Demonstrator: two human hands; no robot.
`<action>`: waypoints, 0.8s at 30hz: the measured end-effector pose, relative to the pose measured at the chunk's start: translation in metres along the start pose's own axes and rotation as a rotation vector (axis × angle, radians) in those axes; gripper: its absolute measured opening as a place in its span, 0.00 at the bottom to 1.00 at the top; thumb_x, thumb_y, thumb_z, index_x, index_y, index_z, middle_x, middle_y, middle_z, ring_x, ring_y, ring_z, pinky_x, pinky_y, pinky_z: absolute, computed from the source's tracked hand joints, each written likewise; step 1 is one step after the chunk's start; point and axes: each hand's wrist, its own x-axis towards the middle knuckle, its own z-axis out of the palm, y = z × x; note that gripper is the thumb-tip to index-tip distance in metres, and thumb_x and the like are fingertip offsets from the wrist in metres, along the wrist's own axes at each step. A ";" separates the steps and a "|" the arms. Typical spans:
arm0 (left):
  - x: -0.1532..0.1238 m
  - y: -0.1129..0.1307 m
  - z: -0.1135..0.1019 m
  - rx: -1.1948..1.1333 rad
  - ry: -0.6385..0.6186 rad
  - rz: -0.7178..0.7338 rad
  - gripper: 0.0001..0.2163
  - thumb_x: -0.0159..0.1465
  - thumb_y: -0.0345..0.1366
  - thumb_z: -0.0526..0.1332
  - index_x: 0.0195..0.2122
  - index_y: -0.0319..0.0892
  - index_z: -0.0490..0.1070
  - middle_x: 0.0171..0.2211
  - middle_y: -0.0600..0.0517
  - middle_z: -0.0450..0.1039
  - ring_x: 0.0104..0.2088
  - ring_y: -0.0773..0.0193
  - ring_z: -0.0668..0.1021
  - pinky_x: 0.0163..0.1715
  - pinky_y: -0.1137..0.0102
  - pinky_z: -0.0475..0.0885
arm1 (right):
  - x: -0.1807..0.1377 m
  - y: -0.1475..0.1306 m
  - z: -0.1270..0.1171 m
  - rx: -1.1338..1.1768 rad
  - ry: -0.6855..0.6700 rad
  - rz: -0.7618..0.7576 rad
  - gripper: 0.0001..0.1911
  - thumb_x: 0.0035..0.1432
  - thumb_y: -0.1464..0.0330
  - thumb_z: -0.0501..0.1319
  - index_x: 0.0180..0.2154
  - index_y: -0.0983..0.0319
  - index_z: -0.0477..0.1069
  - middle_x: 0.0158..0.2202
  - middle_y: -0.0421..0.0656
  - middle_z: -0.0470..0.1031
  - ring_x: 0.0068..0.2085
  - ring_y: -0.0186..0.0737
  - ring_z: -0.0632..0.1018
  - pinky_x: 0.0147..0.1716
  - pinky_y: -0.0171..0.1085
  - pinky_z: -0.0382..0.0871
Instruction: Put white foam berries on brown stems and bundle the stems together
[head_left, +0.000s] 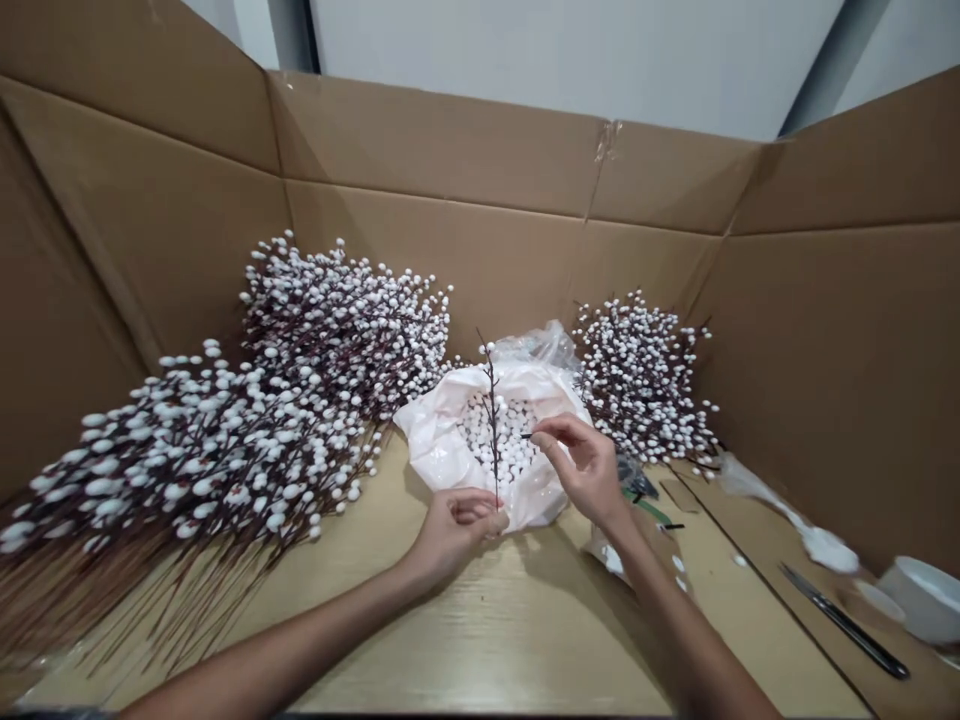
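My left hand is closed around the lower end of a thin dark twig, which stands upright with one white bead at its tip. My right hand pinches a side shoot of the same twig, thumb and forefinger pressed together. Behind both hands sits a white plastic bag, open and full of small white beads.
Piles of beaded branches lie at the left, the back left and the back right. Brown cardboard walls enclose the wooden table. A dark knife, a white bowl and a crumpled plastic scrap lie at the right.
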 end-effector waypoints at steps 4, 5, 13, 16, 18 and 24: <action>0.002 0.000 -0.001 0.008 -0.007 -0.015 0.15 0.35 0.37 0.73 0.22 0.34 0.74 0.14 0.55 0.70 0.16 0.73 0.69 0.18 0.77 0.64 | -0.007 0.000 -0.001 -0.144 -0.049 -0.110 0.03 0.55 0.73 0.58 0.30 0.62 0.70 0.28 0.43 0.73 0.31 0.37 0.74 0.32 0.36 0.67; 0.002 0.000 -0.001 0.012 -0.007 -0.017 0.15 0.35 0.37 0.72 0.22 0.34 0.74 0.14 0.54 0.70 0.16 0.72 0.69 0.18 0.77 0.65 | -0.007 0.000 -0.001 -0.163 -0.060 -0.129 0.04 0.55 0.74 0.58 0.30 0.62 0.70 0.28 0.42 0.73 0.31 0.37 0.73 0.31 0.36 0.67; 0.001 -0.001 -0.001 0.052 -0.002 -0.005 0.15 0.37 0.36 0.72 0.24 0.34 0.76 0.15 0.53 0.72 0.16 0.72 0.69 0.18 0.77 0.64 | -0.006 0.002 -0.001 -0.261 -0.094 -0.202 0.05 0.56 0.74 0.56 0.30 0.61 0.69 0.27 0.42 0.73 0.29 0.36 0.73 0.30 0.35 0.66; 0.001 -0.001 -0.002 0.077 0.002 0.014 0.14 0.38 0.36 0.72 0.25 0.34 0.76 0.15 0.53 0.72 0.16 0.72 0.68 0.19 0.76 0.64 | -0.006 0.001 -0.002 -0.293 -0.117 -0.202 0.05 0.56 0.74 0.55 0.30 0.61 0.68 0.27 0.42 0.72 0.29 0.37 0.73 0.30 0.36 0.66; 0.001 -0.001 -0.002 0.093 0.002 0.028 0.14 0.38 0.36 0.72 0.25 0.34 0.76 0.15 0.53 0.72 0.16 0.72 0.68 0.19 0.76 0.63 | -0.006 0.000 -0.002 -0.323 -0.132 -0.198 0.06 0.56 0.74 0.54 0.30 0.61 0.68 0.27 0.43 0.72 0.29 0.37 0.72 0.30 0.36 0.66; 0.002 -0.002 -0.003 0.089 -0.007 0.026 0.15 0.38 0.37 0.72 0.25 0.34 0.76 0.15 0.53 0.71 0.16 0.72 0.67 0.18 0.75 0.63 | -0.007 0.001 -0.002 -0.349 -0.140 -0.213 0.06 0.55 0.75 0.54 0.29 0.61 0.67 0.26 0.42 0.70 0.28 0.37 0.72 0.29 0.36 0.65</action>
